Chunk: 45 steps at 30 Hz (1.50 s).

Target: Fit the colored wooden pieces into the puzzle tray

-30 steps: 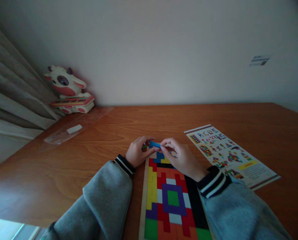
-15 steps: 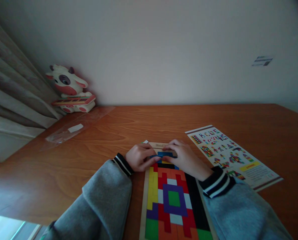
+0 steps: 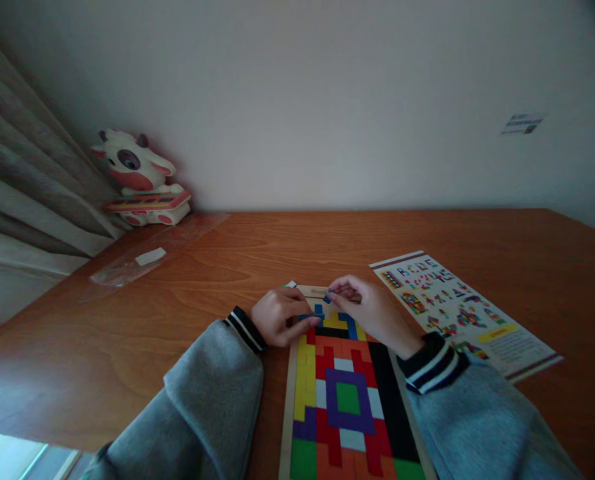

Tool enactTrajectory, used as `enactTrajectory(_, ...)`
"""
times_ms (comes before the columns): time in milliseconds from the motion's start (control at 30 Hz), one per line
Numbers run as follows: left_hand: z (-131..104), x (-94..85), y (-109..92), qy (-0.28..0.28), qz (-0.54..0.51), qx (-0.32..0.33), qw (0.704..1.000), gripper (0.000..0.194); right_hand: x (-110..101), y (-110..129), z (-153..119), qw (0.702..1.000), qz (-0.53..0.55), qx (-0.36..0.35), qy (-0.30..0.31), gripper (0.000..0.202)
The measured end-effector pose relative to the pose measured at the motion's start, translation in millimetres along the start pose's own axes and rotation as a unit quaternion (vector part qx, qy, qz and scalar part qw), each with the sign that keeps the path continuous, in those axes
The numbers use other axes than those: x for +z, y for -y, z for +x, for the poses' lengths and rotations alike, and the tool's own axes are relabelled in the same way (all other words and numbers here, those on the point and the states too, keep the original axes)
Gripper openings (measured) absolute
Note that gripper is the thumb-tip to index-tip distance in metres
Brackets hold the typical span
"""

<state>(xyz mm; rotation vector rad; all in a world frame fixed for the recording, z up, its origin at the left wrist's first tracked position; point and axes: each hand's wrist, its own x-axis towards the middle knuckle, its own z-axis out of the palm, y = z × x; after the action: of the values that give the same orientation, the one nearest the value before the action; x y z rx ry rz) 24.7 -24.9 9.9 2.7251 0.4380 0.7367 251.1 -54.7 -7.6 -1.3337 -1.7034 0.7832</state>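
A wooden puzzle board (image 3: 286, 413) lies in front of me, filled mostly with coloured block pieces around a purple ring (image 3: 331, 400) with a green centre. At its far left edge, my left hand (image 3: 280, 317) pinches a blue puzzle piece (image 3: 311, 316) just over the board. My right hand (image 3: 364, 303) is closed on another small blue piece (image 3: 328, 295), lifted over the board's far end. Between the hands show yellow pieces (image 3: 334, 322) and blue pieces in the board, with bare wood beyond them.
To the right lies a printed pattern sheet (image 3: 457, 310). A clear plastic bag (image 3: 122, 273) with a white label rests at the left, before a toy cow with a keyboard (image 3: 142, 180). A curtain (image 3: 27, 167) hangs at the left; a wall stands behind the table (image 3: 257, 247).
My right hand has lifted a blue piece up and away from the left hand's piece, uncovering yellow and blue pieces beneath. My left hand has stayed nearly still.
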Motion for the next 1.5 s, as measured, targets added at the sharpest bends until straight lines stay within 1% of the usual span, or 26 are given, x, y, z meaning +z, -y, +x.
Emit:
enactTrajectory(67,0,1.3,1,-0.005,-0.001,0.004,1.0,0.027,-1,1,1,0.999,0.019,0.004,-0.027,0.022)
enactTrajectory(133,-1,2.1,2,-0.006,-0.002,0.006,1.0,0.026,0,2,2,0.999,0.028,0.008,-0.029,0.025)
enactTrajectory(267,-2,1.7,1,-0.005,-0.008,0.006,1.0,0.024,5,6,3,0.999,0.045,0.023,-0.014,0.02)
enactTrajectory(467,-1,-0.8,-1,-0.008,-0.006,0.008,1.0,0.027,6,8,5,0.998,0.055,0.026,-0.02,0.017)
enactTrajectory(567,-1,-1.1,-1,-0.005,-0.003,0.01,1.0,0.027,7,6,5,0.996,0.077,0.047,-0.007,0.018)
enactTrajectory(633,-1,-0.7,-1,-0.002,-0.003,0.013,1.0,0.026,9,4,5,0.996,0.072,0.054,0.006,0.016)
enactTrajectory(700,-2,-0.3,-1,-0.003,-0.004,0.015,1.0,0.025,11,2,5,0.998,0.042,0.049,0.022,0.012)
enactTrajectory(800,-2,-0.3,0,-0.001,-0.005,0.019,1.0,0.025,12,0,5,0.998,-0.041,0.009,0.038,0.011)
enactTrajectory(900,-2,-1.1,0,0.007,-0.002,0.016,1.0,0.026,10,0,4,0.991,-0.123,-0.036,0.034,0.014)
enactTrajectory(1000,-2,-2.0,0,0.016,-0.002,0.009,1.0,0.027,8,1,1,0.981,-0.182,-0.064,0.027,0.021)
enactTrajectory(1100,-2,-2.2,-1,0.021,-0.013,0.003,1.0,0.027,9,2,-1,0.974,-0.208,-0.085,0.031,0.018)
enactTrajectory(1167,-1,-2.0,-1,0.019,-0.023,-0.005,1.0,0.028,9,2,-1,0.977,-0.194,-0.086,0.036,0.014)
enactTrajectory(1267,0,-2.1,0,-0.015,-0.038,-0.036,0.999,0.032,3,2,1,0.988,-0.139,-0.068,0.027,0.014)
enactTrajectory(1400,0,-1.0,4,-0.106,-0.016,-0.099,0.989,0.03,-12,8,3,0.993,-0.102,-0.048,-0.026,0.025)
enactTrajectory(1467,0,1.7,5,-0.142,-0.006,-0.123,0.982,0.029,-17,15,2,0.996,-0.07,-0.043,-0.016,0.027)
enactTrajectory(1500,0,3.8,6,-0.152,-0.008,-0.13,0.98,0.029,-18,19,1,0.998,-0.05,-0.041,0.004,0.027)
